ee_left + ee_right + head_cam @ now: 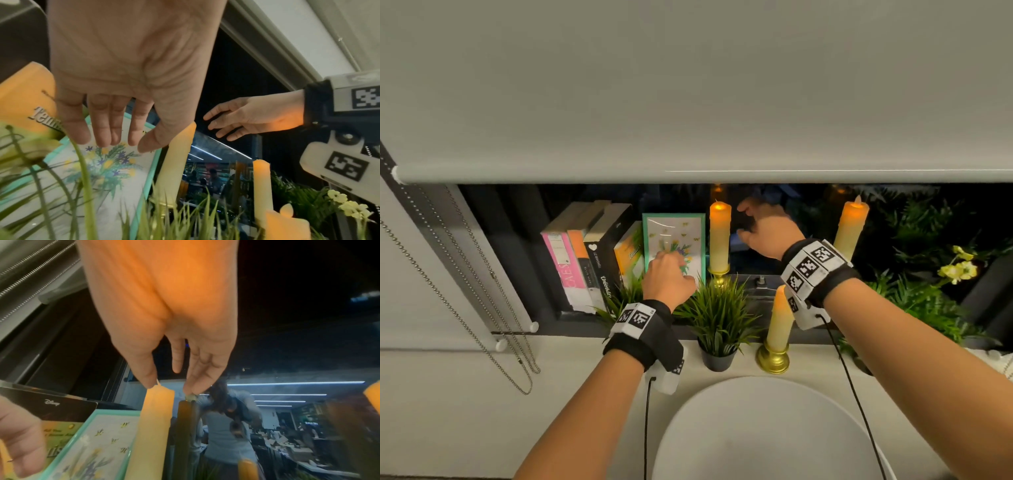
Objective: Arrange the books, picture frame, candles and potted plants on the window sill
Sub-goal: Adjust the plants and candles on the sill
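Several books (585,253) stand upright at the left of the window sill (571,346). To their right the teal picture frame (674,233) leans on the glass, with a tall lit candle (719,236) beside it. My left hand (671,270) hovers in front of the frame (115,178) with relaxed fingers (104,129), holding nothing. My right hand (748,222) is spread open just right of that candle (152,426), its fingertips (148,378) near the candle's top. A second candle (779,322) and a grassy potted plant (717,315) stand at the sill's front. A third candle (851,226) is farther right.
A lowered roller blind (688,102) hangs just above the objects, and its bead chain (465,291) dangles at the left. A yellow-flowered plant (959,270) and ferns fill the right end. Another grassy plant (619,298) sits below the books. A round white surface (756,428) lies below the sill.
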A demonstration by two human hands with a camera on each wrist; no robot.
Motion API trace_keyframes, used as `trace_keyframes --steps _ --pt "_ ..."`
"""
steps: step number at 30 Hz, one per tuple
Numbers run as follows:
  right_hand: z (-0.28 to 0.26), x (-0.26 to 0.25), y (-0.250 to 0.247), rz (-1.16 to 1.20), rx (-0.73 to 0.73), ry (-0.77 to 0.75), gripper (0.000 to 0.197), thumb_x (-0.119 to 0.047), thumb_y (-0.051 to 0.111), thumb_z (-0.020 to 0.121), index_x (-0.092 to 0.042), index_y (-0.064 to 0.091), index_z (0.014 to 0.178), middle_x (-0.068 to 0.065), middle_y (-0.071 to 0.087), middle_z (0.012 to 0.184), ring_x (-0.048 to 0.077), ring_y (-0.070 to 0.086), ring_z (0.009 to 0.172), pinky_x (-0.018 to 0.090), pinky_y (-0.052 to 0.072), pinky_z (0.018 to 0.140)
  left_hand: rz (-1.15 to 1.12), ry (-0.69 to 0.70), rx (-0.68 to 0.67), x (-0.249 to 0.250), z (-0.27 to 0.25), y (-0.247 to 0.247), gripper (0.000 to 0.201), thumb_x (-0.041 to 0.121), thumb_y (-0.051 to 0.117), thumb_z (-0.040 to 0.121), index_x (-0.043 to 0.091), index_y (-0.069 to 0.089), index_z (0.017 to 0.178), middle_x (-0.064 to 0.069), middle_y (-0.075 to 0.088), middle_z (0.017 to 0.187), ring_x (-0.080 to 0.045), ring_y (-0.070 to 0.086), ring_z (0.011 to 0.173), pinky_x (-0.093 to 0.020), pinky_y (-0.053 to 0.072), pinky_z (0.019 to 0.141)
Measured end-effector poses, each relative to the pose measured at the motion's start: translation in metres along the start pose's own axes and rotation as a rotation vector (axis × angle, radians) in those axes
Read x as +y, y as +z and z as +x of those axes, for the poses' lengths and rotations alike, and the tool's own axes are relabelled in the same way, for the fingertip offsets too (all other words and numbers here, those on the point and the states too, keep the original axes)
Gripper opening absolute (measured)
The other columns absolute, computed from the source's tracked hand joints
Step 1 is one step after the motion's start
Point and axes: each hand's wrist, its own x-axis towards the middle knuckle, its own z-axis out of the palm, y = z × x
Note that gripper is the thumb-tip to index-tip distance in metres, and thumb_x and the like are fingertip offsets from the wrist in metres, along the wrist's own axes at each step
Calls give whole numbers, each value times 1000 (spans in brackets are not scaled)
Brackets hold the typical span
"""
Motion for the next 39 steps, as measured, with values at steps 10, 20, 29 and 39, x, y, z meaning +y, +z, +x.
trace_keyframes --steps 10,20,29,39 --pt "43 -5 23 53 -83 45 53 -38 59 91 -16 42 135 10 54 132 29 48 124 41 43 97 15 2 24 -12 24 8 35 17 64 85 12 60 119 -10 51 129 -29 54 116 -36 46 93" --pt "51 -4 43 233 11 126 48 -42 68 81 -14 50 116 7 65 107 28 63 99 36 50 80 13 13 35 -25 30 15 27 14 64 84 13 62 112 -8 53 125 -26 53 113 -33 44 90" --pt "53 -1 48 199 -24 121 51 -51 67 80 -16 50 113 7 65 107 26 63 98 39 52 83 9 33 36 -26 30 16 27 15 64 85 13 62 112 -8 53 125 -26 54 111 -35 44 91" --pt "19 32 3 421 73 222 56 -44 71 80 -8 59 121 10 64 122 25 60 112 35 47 98 -9 125 93 -14 10 2 27 12 62 83 13 63 111 -9 52 123 -28 54 113 -38 49 91"
